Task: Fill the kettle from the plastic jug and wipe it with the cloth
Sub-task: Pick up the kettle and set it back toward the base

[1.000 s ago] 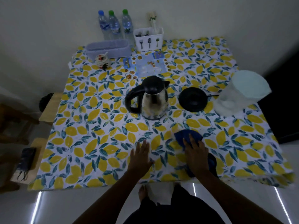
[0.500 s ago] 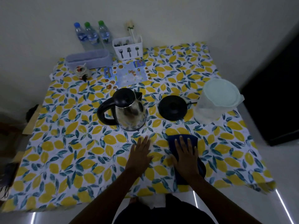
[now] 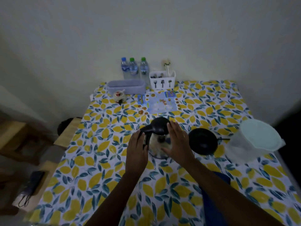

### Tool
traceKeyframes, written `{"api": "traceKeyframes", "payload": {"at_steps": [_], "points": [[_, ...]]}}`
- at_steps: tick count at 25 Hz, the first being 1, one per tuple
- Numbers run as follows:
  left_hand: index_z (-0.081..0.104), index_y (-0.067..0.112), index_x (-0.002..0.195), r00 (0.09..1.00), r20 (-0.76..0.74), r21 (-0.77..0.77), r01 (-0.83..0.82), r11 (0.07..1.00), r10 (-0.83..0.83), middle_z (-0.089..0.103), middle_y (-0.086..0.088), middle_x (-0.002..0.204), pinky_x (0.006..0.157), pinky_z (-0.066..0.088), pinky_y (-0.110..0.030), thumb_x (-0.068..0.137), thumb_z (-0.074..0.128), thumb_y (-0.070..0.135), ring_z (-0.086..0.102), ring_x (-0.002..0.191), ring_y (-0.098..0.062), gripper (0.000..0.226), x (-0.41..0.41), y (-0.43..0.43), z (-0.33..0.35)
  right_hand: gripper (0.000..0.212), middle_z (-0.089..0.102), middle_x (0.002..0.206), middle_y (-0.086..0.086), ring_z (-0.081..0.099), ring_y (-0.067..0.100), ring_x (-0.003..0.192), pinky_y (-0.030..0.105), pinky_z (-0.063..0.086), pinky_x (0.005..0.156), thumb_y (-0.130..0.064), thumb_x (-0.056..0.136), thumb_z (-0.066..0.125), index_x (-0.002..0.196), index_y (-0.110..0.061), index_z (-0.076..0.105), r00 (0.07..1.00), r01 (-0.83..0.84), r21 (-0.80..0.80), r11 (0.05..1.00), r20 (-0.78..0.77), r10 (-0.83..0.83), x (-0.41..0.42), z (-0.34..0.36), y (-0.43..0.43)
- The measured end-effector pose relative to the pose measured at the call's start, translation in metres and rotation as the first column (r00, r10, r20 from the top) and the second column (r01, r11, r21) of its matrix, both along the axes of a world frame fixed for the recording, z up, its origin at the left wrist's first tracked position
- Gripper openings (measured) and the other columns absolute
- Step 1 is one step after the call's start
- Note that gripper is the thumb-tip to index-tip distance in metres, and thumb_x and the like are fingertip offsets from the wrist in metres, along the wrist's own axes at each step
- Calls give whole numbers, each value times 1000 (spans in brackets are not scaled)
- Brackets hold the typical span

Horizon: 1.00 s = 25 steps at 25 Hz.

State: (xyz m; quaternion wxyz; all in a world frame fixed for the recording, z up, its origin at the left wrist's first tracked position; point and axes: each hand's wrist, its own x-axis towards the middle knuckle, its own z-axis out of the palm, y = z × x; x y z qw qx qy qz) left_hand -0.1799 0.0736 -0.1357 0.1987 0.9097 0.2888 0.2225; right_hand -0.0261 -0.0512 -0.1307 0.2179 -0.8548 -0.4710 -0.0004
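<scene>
— Lemon-print tablecloth (image 3: 101, 162) fills the view. Where's the kettle (image 3: 158, 139)?

— Dead centre, upright. My left hand (image 3: 136, 154) is at its black handle, fingers curled; a firm grip I can't confirm. My right hand (image 3: 178, 144) is spread wide against its right side.

— Jug (image 3: 254, 141)?

— Three o'clock, lid on, past the base (image 3: 202, 141). Cloth (image 3: 215, 193) lies at five o'clock under my forearm.
</scene>
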Motion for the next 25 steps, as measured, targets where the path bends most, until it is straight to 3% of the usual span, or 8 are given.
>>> {"api": "traceKeyframes", "payload": {"at_steps": [2, 5, 8, 10, 14, 19, 25], "points": [[31, 17, 146, 999, -33, -62, 1, 998, -4, 31, -10, 153, 115, 29, -45, 96, 52, 14, 25, 143, -28, 54, 7, 25, 6, 101, 5, 161, 7, -1, 26, 148, 56, 14, 114, -61, 78, 60, 152, -20, 5, 1000, -4, -75, 997, 0, 4, 7, 8, 21], [29, 21, 147, 991, -57, -192, 108, 975, -121, 39, -11, 147, 107, 39, -45, 96, 51, 15, 38, 134, -29, 56, 18, 46, 3, 104, 8, 161, 7, 5, 30, 147, 58, 11, 115, -59, 75, 66, 152, -23, 5, 1000, 2, -157, 988, -29, -7, 15, 13, 37], [44, 17, 135, 993, -45, -286, 94, 954, -111, 54, -9, 130, 87, 48, -39, 96, 53, 15, 54, 114, -30, 39, 29, 56, -2, 102, 17, 159, 7, 19, 29, 145, 57, 17, 113, -56, 73, 70, 151, -22, 13, 999, 21, -126, 992, -34, -25, 18, 11, 40], [50, 16, 124, 995, -46, -297, 70, 952, -88, 59, -10, 116, 74, 42, -33, 97, 51, 14, 59, 100, -32, 27, 33, 61, -5, 101, 17, 159, 5, 19, 28, 145, 56, 17, 114, -56, 73, 70, 150, -22, 14, 998, 28, -128, 991, -51, -35, 17, 12, 40], [53, 14, 119, 988, -23, -236, 140, 962, -150, 59, -8, 111, 71, 38, -29, 97, 50, 13, 59, 92, -27, 22, 45, 56, 5, 100, 11, 160, 2, 14, 25, 146, 56, 17, 115, -58, 75, 67, 151, -26, 11, 992, 79, -102, 992, -91, -88, 23, 18, 27], [55, 12, 111, 971, 29, -224, 238, 945, -238, 58, -8, 101, 70, 35, -32, 98, 50, 13, 52, 81, -24, 14, 95, 22, 33, 100, 15, 160, -1, 14, 24, 146, 53, 12, 115, -56, 74, 68, 151, -26, 12, 982, 184, -38, 982, -36, -185, 56, 45, -17], [55, 15, 110, 942, 42, -277, 331, 902, -333, 60, -8, 104, 71, 36, -32, 96, 52, 12, 55, 88, -26, 14, 165, -25, 40, 101, 26, 157, 0, 21, 27, 144, 53, 14, 114, -50, 69, 76, 149, -25, 19, 956, 293, -6, 956, -17, -293, 109, 59, -72]]}}
